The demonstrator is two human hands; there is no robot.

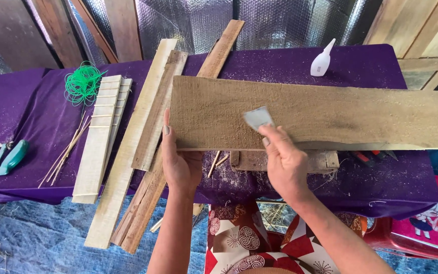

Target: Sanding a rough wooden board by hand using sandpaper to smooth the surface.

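Observation:
A wide brown wooden board (330,114) lies across the purple-covered table (290,63), sticking out past its right side. My left hand (178,160) grips the board's near left corner, thumb up along the left end. My right hand (282,160) pinches a small grey piece of sandpaper (258,118) and presses it flat on the board's top face. Sawdust lies on the cloth under and around the board. A short wooden block (285,161) sits beneath the board's near edge.
Several pale planks (128,147) lean over the table's front edge at left, beside thin bamboo sticks (64,155) and a coil of green string (83,83). A teal-handled tool (6,158) lies far left. A white glue bottle (321,61) stands at the back. Red-handled tools (376,156) peek out right.

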